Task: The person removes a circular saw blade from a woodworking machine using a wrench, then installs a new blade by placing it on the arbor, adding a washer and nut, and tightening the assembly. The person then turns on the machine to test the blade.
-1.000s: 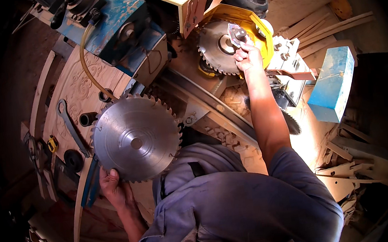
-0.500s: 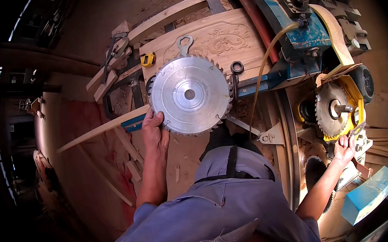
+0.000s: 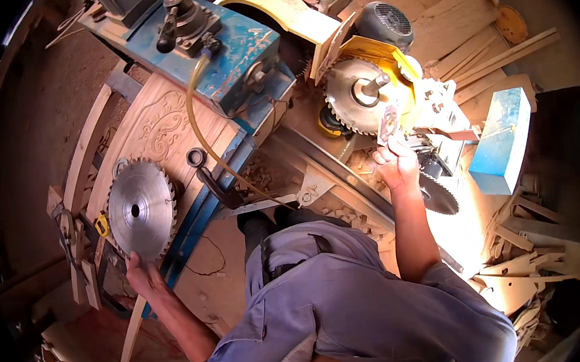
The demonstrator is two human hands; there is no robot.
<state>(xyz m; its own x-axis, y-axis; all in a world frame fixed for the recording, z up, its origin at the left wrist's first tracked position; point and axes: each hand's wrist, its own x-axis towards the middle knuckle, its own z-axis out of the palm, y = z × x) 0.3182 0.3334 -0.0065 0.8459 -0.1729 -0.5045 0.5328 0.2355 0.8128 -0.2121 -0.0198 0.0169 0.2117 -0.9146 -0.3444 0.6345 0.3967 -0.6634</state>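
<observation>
Left hand: my left hand (image 3: 143, 273) grips the lower rim of a loose circular saw blade (image 3: 139, 209), fingers pinched on its edge; the blade rests against a carved wooden panel (image 3: 168, 126).
Right hand: my right hand (image 3: 396, 165) is closed around a small flat metal piece (image 3: 389, 123), held just below the mounted saw blade (image 3: 355, 96).
Machine: blue saw body (image 3: 237, 48) with a yellow blade guard (image 3: 390, 58) and a grey motor (image 3: 383, 24) behind it; a yellowish hose (image 3: 197, 130) loops off the blue housing.
Surface: bench strewn with wood chips (image 3: 268, 172); a black clamp (image 3: 211, 181) lies beside the panel.
Room: dirt floor (image 3: 29, 114), offcuts and planks (image 3: 476, 27) to my right, a blue block (image 3: 503, 138) nearby, strong sun patch near my right elbow.
</observation>
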